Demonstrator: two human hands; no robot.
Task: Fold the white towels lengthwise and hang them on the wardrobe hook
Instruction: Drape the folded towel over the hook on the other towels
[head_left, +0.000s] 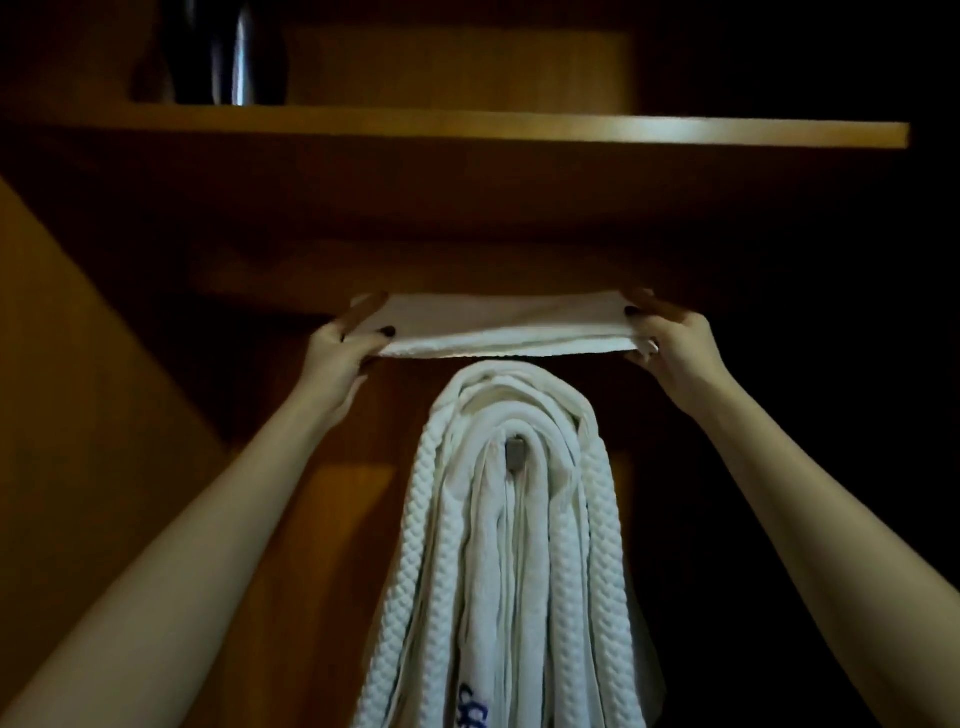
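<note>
Two grips, left hand (347, 356) and right hand (671, 349), pinch the folded white towel (504, 325) taut by its ends; lower it level, centred on the mid-frame hook (515, 453).

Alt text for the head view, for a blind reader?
The left hand and right hand grip a folded white towel by its ends, above white textured towels draped over a small metal hook, under a wooden shelf.

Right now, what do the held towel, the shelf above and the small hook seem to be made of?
The held towel looks like white terry cloth, matte, with layered folded edges. The shelf looks like wood or wood-look board, orange-brown with a smooth, faintly shiny edge. The hook, half buried in the hanging towels, looks grey and metallic, but too small to be sure.
</note>
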